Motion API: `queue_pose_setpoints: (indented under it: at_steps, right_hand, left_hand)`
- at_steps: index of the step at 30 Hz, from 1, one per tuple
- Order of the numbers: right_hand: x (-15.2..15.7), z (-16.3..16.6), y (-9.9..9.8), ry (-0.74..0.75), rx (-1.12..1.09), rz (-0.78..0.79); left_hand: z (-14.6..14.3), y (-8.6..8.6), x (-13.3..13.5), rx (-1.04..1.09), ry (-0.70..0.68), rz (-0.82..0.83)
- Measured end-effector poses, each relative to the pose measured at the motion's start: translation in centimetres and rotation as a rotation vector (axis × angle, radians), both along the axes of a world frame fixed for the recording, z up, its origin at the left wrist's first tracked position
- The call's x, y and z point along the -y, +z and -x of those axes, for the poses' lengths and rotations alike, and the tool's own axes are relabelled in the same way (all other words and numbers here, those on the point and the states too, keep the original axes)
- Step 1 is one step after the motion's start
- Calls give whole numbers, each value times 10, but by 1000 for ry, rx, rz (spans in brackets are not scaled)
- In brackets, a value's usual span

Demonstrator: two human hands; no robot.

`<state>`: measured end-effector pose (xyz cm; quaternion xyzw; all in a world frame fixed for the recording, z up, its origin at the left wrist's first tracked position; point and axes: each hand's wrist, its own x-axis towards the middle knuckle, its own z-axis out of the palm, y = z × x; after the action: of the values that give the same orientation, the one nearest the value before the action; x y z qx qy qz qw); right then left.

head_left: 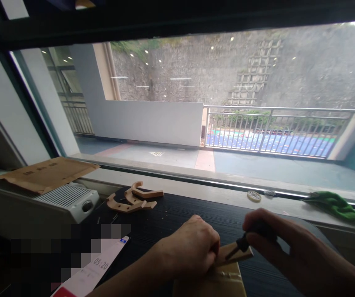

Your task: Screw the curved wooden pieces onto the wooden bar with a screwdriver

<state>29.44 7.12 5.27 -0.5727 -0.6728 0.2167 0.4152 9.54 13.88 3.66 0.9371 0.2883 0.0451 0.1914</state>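
My right hand (276,243) is wrapped round the black handle of a screwdriver (242,242). The screwdriver's shaft slants down to the left and its tip meets a light wooden piece (247,253). Closed over the left part of that piece is my left hand (192,243), which hides much of it. Beneath them lies a yellowish block (227,280) with a shiny band across it, at the table's near side. Whether a screw sits under the tip, I cannot make out.
Several curved wooden hooks (131,200) lie at the back left of the dark table (171,212). A phone (100,264) rests near left. Beyond are a brown envelope (47,171) on a white appliance (72,198), a tape roll (254,196) and a green cloth (335,206) on the sill.
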Motion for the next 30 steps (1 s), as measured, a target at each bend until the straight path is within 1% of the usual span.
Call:
queue_pose_setpoints:
  at_steps: [2,3,6,15,18,21,26,30]
  right_hand:
    - [-2,7,4,147,185,29]
    - [-2,11,6,195,260,46]
    - [-3,19,11,218,348,77]
    - [-13,28,18,224,349,100]
    - [-16,28,19,226,337,101]
    - [-19,29,21,249,306,118]
    - [-22,32,27,301,341,130]
    - [-25,31,25,314,367,134]
  left_hand:
    - [1,-1,0,11,-10,-19]
    - [1,-2,0,20,-18,-27]
    - [2,-4,0,49,-29,-47]
    - [-1,-3,0,42,-4,-57]
    - [0,-3,-1,58,-1,-32]
    - [0,-4,-2,59,9,-15]
    - [2,-4,-6,22,50,4]
    - [5,-5,-7,37,38,40]
